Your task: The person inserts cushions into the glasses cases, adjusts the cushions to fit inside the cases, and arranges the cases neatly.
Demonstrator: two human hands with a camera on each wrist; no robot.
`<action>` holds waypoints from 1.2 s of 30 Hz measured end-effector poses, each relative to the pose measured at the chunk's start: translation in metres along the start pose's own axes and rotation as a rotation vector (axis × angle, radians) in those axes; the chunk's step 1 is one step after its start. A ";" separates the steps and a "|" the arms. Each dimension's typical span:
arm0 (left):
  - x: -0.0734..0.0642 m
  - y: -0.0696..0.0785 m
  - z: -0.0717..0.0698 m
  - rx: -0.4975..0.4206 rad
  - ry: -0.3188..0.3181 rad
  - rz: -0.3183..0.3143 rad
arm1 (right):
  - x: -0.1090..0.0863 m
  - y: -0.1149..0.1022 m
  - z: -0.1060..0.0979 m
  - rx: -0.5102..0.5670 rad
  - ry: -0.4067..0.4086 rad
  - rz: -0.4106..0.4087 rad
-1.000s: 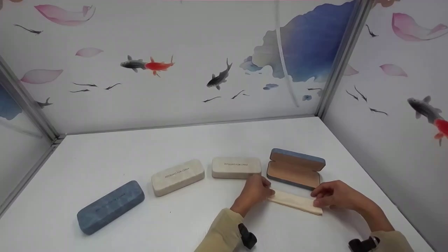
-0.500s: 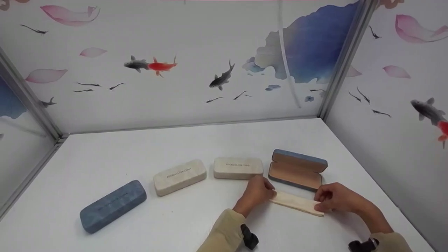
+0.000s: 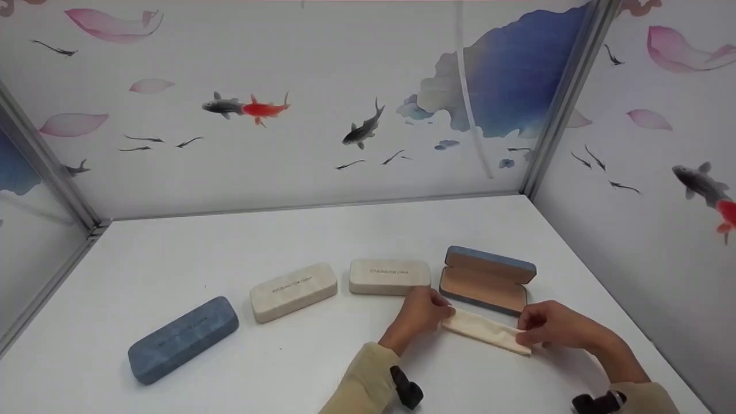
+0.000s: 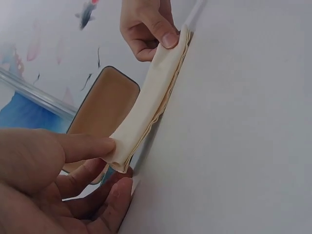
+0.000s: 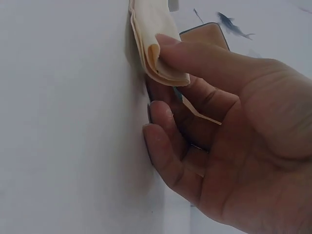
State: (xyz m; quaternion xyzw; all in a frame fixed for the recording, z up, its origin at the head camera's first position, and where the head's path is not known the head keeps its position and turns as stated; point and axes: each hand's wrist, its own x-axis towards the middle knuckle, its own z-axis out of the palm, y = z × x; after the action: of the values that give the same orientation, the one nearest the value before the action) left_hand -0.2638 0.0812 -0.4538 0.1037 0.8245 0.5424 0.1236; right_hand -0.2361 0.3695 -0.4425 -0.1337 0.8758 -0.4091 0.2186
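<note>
A cream cloth (image 3: 486,332), folded into a long narrow strip, stretches between my hands just in front of the open blue glasses case (image 3: 486,290). My left hand (image 3: 422,313) pinches its left end between thumb and fingers. At the other end my right hand (image 3: 558,326) pinches the cloth, thumb on the near face. Stacked layers of the folded cloth (image 4: 146,109) show along its edge in the left wrist view. In the right wrist view the end of the cloth (image 5: 158,53) curls beside the thumb. The case has a brown lining and its lid stands up.
Two closed cream glasses cases stand left of the open one: one cream case (image 3: 389,277) near my left hand, another cream case (image 3: 293,292) farther left. A closed blue case (image 3: 183,340) lies at the far left. Printed walls (image 3: 287,172) enclose the white table (image 3: 230,241).
Both hands stay at the cloth's ends. My right thumb has shifted slightly along the right end, and the cloth's surface has rippled a little. The cases have not moved.
</note>
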 end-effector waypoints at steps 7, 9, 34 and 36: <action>0.003 0.003 0.000 -0.039 0.046 -0.010 | -0.003 -0.001 -0.004 0.148 -0.053 -0.016; 0.005 0.003 0.001 -0.049 0.071 0.000 | -0.004 -0.002 -0.004 0.178 -0.059 -0.026; 0.013 0.006 0.000 -0.397 0.157 -0.056 | 0.003 -0.010 -0.002 0.391 0.227 0.096; 0.013 0.007 0.001 -0.383 0.164 -0.065 | 0.004 -0.011 -0.002 0.404 0.236 0.094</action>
State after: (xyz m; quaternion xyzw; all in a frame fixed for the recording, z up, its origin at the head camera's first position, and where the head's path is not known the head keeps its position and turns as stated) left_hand -0.2755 0.0884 -0.4492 0.0072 0.7165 0.6915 0.0912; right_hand -0.2393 0.3623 -0.4343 0.0026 0.8008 -0.5784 0.1557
